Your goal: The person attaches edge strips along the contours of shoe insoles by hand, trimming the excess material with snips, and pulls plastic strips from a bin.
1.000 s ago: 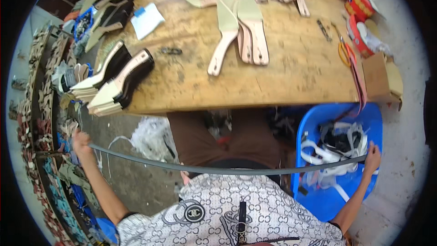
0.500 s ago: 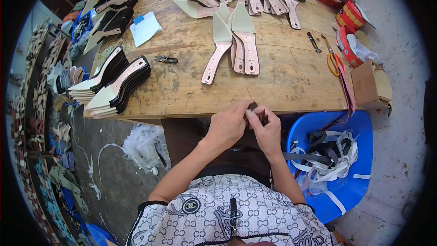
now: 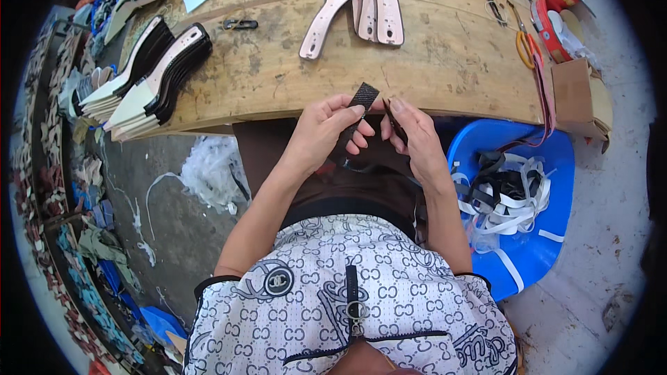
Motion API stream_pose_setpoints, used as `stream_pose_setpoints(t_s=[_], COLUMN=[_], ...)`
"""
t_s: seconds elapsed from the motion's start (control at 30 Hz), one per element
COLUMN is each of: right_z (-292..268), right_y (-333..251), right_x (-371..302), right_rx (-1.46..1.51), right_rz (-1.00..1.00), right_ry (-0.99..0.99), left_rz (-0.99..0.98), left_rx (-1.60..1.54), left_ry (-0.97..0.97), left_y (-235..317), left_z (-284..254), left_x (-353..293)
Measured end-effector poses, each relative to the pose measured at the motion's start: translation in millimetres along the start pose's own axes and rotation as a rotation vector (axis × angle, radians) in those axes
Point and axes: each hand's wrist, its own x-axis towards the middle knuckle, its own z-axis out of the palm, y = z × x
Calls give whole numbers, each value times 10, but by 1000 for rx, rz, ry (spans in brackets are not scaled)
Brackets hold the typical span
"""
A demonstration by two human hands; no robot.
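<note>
My left hand [image 3: 316,132] pinches a dark woven strap [image 3: 364,95] between thumb and fingers, its short end standing up over the table edge. Just beside it, my right hand [image 3: 419,135] is closed on a thin dark piece [image 3: 393,117]; its kind is too small to make out. The fingers of both hands are close together at the front of the wooden table [image 3: 278,90]. Beyond them lie flat curved pink-and-cream pieces [image 3: 379,7] with punched holes. A stack of similar black-edged pieces [image 3: 163,83] sits to the left.
Orange-handled scissors [image 3: 526,48] lie at the table's right, near a small dark tool [image 3: 495,8]. Another small black tool [image 3: 240,24] is at the left. A blue tub [image 3: 556,215] of white and black strips stands right of my legs, below a cardboard box [image 3: 582,97].
The view has tipped lower, so the table sits higher. My hands have drawn slightly apart, and the dark strap now shows clearly in my left hand.
</note>
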Motion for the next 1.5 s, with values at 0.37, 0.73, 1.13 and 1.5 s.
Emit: stream_pose_setpoints(t_s=[0.37, 0.73, 1.13, 1.5], right_z=[118, -56, -64, -103], right_y=[151, 359, -45, 147], right_x=[6, -229, 177, 13], right_rx=[150, 134, 282, 181], right_rz=[66, 144, -226, -84], right_ry=[-11, 234, 354, 354], left_rz=[-48, -204, 815, 594], left_rx=[120, 56, 651, 724], left_ry=[0, -101, 388, 537], left_y=[-120, -164, 524, 892], left_z=[-11, -39, -199, -574], left_x=[-89, -127, 1221, 1863])
